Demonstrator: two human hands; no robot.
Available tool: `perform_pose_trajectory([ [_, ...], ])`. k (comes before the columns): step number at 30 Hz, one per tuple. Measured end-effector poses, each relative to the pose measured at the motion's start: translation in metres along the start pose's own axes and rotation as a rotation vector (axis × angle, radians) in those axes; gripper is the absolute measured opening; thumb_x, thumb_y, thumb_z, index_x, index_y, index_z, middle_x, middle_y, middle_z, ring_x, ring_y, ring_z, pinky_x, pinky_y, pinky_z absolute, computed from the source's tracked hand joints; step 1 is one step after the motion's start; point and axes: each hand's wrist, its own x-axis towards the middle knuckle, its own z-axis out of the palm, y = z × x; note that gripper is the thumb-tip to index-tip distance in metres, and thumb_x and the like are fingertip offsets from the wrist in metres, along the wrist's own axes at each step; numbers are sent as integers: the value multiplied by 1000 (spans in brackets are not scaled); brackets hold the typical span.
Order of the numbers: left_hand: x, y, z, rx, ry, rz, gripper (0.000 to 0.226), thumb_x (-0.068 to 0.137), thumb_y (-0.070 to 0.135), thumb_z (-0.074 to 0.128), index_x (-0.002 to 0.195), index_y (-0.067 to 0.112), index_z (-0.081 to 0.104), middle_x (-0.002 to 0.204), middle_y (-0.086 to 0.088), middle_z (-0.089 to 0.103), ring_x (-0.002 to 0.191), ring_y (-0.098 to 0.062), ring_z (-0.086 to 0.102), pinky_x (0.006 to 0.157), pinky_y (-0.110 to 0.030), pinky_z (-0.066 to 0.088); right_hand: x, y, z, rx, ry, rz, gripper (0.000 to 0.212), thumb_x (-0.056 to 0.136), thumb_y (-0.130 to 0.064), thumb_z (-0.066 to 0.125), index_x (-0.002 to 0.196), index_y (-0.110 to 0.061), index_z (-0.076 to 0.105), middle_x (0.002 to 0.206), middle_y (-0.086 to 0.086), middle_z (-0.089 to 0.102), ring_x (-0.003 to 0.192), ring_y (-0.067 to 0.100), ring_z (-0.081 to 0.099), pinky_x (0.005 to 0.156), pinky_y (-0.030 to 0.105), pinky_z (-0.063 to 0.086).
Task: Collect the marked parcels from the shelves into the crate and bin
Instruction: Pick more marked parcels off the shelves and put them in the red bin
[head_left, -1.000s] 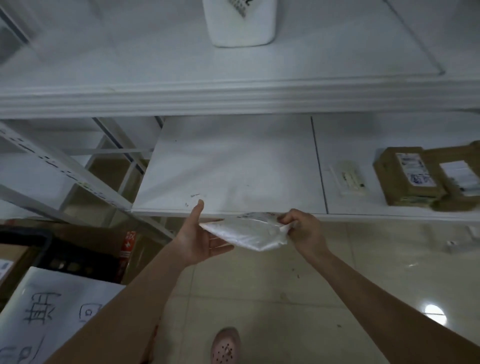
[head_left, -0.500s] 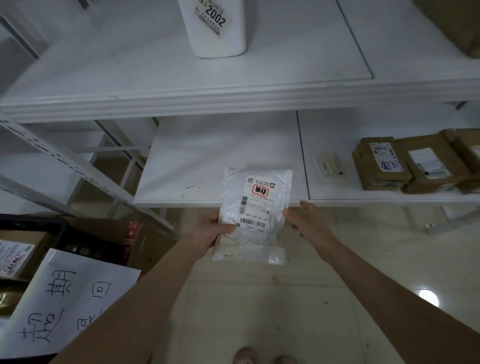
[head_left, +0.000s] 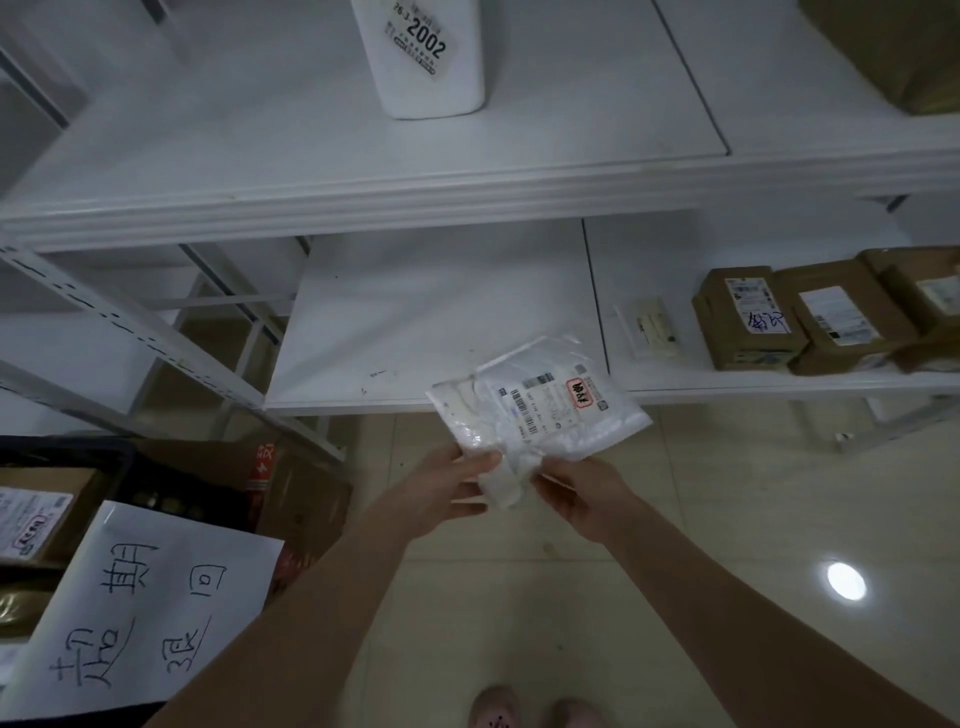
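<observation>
A white plastic mailer parcel (head_left: 540, 410) with a barcode label and a red mark is held in front of the lower shelf (head_left: 441, 312), tilted with its label facing up. My left hand (head_left: 447, 488) pinches its lower left corner. My right hand (head_left: 582, 493) grips the lower edge beside it. A dark crate (head_left: 119, 462) sits at the lower left with brown boxes inside and a handwritten white sheet (head_left: 140, 613) on its front.
Three brown cardboard boxes (head_left: 748, 317) and a small flat white packet (head_left: 649, 327) lie on the lower shelf at right. A white parcel marked 2002 (head_left: 426, 57) stands on the upper shelf. Cardboard cartons (head_left: 291, 488) stand on the tiled floor beside the crate.
The parcel was turned from edge-on to label-up, then rotated clockwise and tilted right. Both hands shifted to its lower end, close together.
</observation>
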Motion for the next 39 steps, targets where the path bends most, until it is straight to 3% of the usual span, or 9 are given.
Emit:
perform_pose_trajectory([
  [5, 1, 17, -8, 181, 272, 136, 25, 87, 2, 65, 111, -2, 62, 80, -5, 70, 67, -17, 66, 55, -23, 55, -2, 3, -1, -782, 163, -114, 16, 85, -27, 71, 81, -11, 67, 67, 3, 68, 52, 11, 61, 49, 20, 47],
  [8, -2, 34, -32, 486, 326, 201, 23, 87, 7, 67, 107, -3, 63, 88, -10, 67, 70, -17, 63, 54, -16, 52, 2, -11, 0, -1021, 311, -405, 27, 79, -32, 75, 101, -20, 64, 96, -3, 64, 85, 15, 62, 75, 31, 49],
  [13, -11, 64, -44, 582, 190, 250, 22, 83, 6, 71, 103, 8, 63, 88, 1, 66, 74, -9, 63, 56, -10, 52, 14, -24, 8, -1145, 174, -492, 98, 69, -27, 84, 149, -19, 27, 146, 1, 39, 133, 23, 39, 107, 44, 38],
  [15, -13, 73, -48, 623, 141, 241, 22, 82, 6, 72, 103, 9, 64, 93, -1, 67, 79, -12, 64, 65, -14, 54, 20, -25, 5, -1025, 64, -418, 99, 67, -20, 85, 148, -19, 29, 143, 2, 46, 128, 24, 46, 105, 48, 42],
  [19, -11, 79, -47, 516, 198, 268, 29, 81, 5, 73, 109, 6, 62, 94, -5, 66, 78, -13, 63, 62, -14, 54, 25, -24, -1, -872, -22, -291, 27, 77, -11, 76, 101, -15, 65, 104, 6, 71, 94, 26, 68, 87, 49, 55],
  [22, -8, 73, -39, 201, 374, 279, 42, 80, 10, 75, 118, 4, 59, 99, -8, 67, 86, -22, 66, 76, -27, 58, 24, -22, 2, -749, 62, -264, 7, 84, -9, 69, 86, -15, 68, 93, 4, 72, 85, 21, 68, 74, 35, 57],
  [28, -7, 41, -16, 264, 211, 83, 59, 76, 21, 78, 129, 15, 51, 116, -6, 67, 95, -20, 67, 77, -32, 55, 23, -27, 0, -485, 127, -251, 14, 90, -4, 61, 100, -11, 68, 96, 6, 71, 81, 18, 67, 66, 31, 55],
  [34, -4, 30, -2, 212, 371, 142, 34, 80, 5, 73, 113, 2, 64, 110, -13, 70, 87, -21, 68, 69, -24, 54, 26, -30, -6, -577, 130, -280, 34, 86, -1, 58, 112, -20, 68, 106, 1, 72, 95, 23, 69, 85, 46, 57],
  [39, -7, 31, -1, 161, 431, 159, 50, 83, -1, 68, 130, 2, 52, 121, -14, 63, 93, -22, 63, 80, -32, 53, 27, -27, -5, -558, 125, -282, 32, 88, -1, 58, 115, -17, 68, 106, 5, 72, 95, 25, 69, 86, 47, 56],
])
